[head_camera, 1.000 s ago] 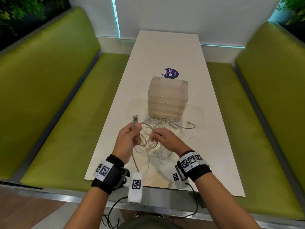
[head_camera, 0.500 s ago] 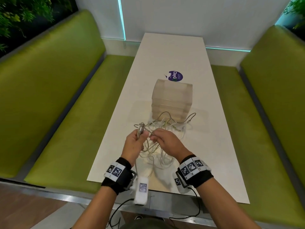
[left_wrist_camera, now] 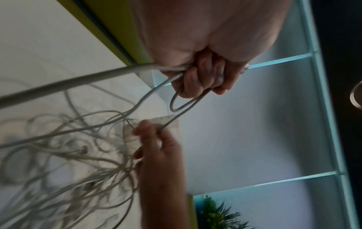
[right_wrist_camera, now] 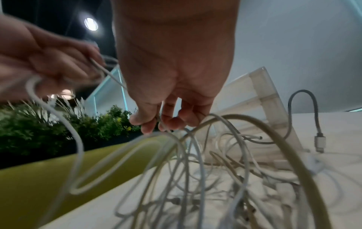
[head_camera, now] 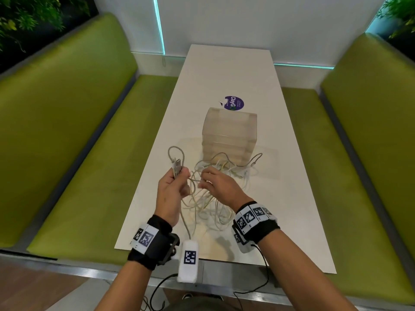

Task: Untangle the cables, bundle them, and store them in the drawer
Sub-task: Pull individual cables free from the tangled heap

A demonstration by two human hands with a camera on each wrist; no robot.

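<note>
A tangle of white cables (head_camera: 208,198) lies on the white table (head_camera: 226,70), partly lifted, in front of a translucent drawer unit (head_camera: 229,135). My left hand (head_camera: 173,187) grips one cable just below its USB plug (head_camera: 177,168), with a small loop (left_wrist_camera: 180,102) of it folded in the fist. My right hand (head_camera: 215,182) pinches a strand (right_wrist_camera: 156,122) of the same tangle between thumb and fingers, close beside the left hand. A grey braided cable (right_wrist_camera: 305,114) with a metal plug arches near the drawer unit (right_wrist_camera: 264,93). The drawers look closed.
Green bench seats (head_camera: 74,135) flank the table on both sides (head_camera: 350,153). A purple round sticker (head_camera: 233,103) lies behind the drawer unit. Plants (right_wrist_camera: 58,124) stand beyond the left bench. A white wall closes the far end.
My left hand has folded another loop of cable beside the plug it holds. Both hands have stayed close together above the tangle, which shifted slightly.
</note>
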